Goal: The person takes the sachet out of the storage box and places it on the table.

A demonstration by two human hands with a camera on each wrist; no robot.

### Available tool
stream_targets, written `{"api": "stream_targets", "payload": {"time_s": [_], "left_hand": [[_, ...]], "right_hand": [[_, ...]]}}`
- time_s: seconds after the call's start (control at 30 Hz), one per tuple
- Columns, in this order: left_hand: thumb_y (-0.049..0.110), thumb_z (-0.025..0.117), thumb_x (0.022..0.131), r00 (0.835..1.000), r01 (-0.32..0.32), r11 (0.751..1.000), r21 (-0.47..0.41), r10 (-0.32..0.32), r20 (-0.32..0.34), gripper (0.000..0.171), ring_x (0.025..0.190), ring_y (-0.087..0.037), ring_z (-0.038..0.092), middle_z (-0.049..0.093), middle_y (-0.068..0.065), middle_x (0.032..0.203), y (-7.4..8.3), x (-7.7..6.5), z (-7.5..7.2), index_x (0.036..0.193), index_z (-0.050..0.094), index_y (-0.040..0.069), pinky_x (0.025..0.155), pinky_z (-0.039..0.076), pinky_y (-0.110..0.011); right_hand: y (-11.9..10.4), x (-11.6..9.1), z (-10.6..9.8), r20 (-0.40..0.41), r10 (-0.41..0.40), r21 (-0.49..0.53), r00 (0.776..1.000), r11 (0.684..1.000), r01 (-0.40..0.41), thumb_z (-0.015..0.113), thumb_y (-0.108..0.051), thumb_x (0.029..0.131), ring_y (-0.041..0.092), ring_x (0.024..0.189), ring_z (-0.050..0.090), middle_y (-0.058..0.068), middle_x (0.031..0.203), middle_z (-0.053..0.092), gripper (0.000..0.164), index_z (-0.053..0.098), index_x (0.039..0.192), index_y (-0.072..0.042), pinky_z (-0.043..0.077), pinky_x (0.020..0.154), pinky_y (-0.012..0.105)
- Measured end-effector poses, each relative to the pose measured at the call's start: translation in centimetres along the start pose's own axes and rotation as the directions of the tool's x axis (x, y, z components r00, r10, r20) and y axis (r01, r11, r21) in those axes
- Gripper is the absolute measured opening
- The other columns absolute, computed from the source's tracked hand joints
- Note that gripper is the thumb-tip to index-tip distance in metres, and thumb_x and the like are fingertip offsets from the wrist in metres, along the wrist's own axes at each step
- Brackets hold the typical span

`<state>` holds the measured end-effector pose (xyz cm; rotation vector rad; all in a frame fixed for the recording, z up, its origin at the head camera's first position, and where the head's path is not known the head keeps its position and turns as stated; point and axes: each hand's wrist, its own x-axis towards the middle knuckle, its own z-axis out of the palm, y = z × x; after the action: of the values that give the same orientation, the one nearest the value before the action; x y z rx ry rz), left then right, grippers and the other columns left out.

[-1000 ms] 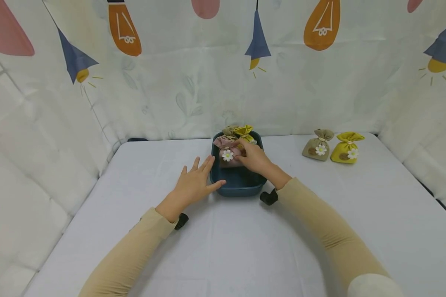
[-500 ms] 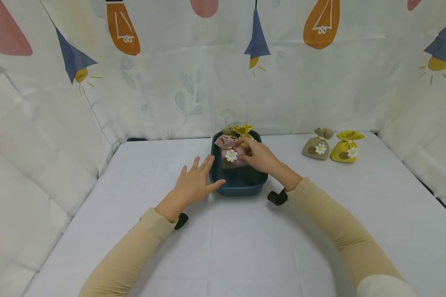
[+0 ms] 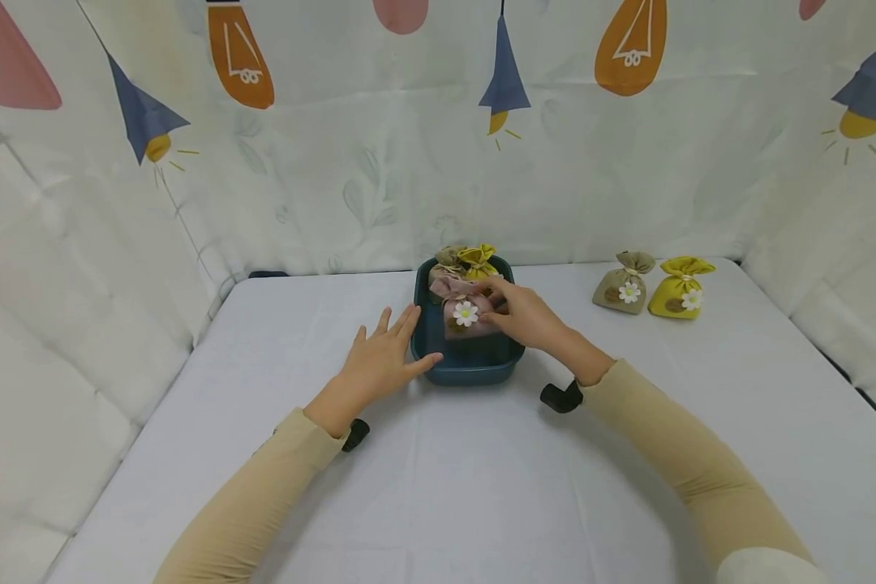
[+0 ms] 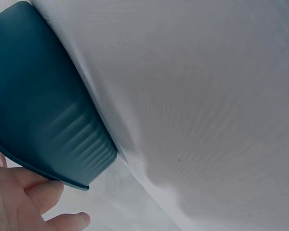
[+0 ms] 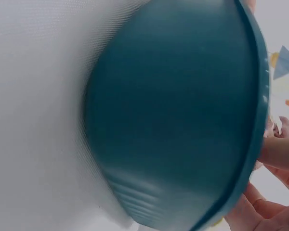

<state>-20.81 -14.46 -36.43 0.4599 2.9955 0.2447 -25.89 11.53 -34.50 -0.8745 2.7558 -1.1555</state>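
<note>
since the earlier frames, our right hand (image 3: pixel 529 319) and the pink drawstring pouch (image 3: pixel 474 326) have shifted a little to the right and toward us within the teal basin (image 3: pixel 470 375), while our left hand (image 3: pixel 375 365) stays put. we have the pink pouch pinched at its right side, thumb and fingers clamped on the fabric; our left fingers are straight and spread, touching the basin's left rim without clasping it. the pink pouch is inside the basin, in front of an olive pouch (image 3: pixel 448 259) and a yellow pouch (image 3: pixel 478 263) near the far end, though we cannot tell whether its base rests on the floor.

we judge the step in hand to be adjusting where the pink pouch sits among the others. the next move, we think, calls for a steady pinch until its base is supported, then a soft loosening so the cloth does not drag.

beneath it all is a white tablecloth (image 3: pixel 438 487), with a second olive pouch (image 3: pixel 620 294) and a second yellow pouch (image 3: pixel 672 292) side by side toward the far right. behind, we face a pale curtain (image 3: pixel 409 162) printed with orange bulbs (image 3: pixel 241 65) and blue lamps (image 3: pixel 505 77).
</note>
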Motion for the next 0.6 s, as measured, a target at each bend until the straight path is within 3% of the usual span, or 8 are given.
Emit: {"api": "stream_targets", "payload": {"time_s": [0.23, 0.6], "left_hand": [[0.070, 0.048, 0.098, 1.000, 0.008, 1.000, -0.015, -0.008, 0.005, 0.097, 0.156, -0.038, 0.006, 0.012, -0.005, 0.171, 0.0, 0.0, 0.0, 0.167, 0.009, 0.014, 0.117, 0.013, -0.071], [0.070, 0.047, 0.099, 1.000, 0.009, 1.000, -0.009, -0.009, 0.008, 0.096, 0.156, -0.039, 0.006, 0.011, -0.005, 0.171, 0.1, 0.0, 0.0, 0.167, 0.009, 0.014, 0.117, 0.012, -0.071]], "right_hand": [[0.2, -1.0, -1.1, -0.007, 0.033, 0.019, 0.999, 0.999, -0.033, 0.069, -0.006, 0.099, 0.034, 0.103, 0.069, 0.022, 0.123, 0.065, 0.044, 0.054, 0.141, -0.010, 0.058, 0.082, 0.046], [0.0, -2.3, -2.7, -0.014, 0.041, 0.026, 0.999, 0.999, -0.041, 0.066, -0.005, 0.101, 0.039, 0.108, 0.068, 0.024, 0.125, 0.062, 0.044, 0.051, 0.142, -0.007, 0.058, 0.082, 0.049]]}}
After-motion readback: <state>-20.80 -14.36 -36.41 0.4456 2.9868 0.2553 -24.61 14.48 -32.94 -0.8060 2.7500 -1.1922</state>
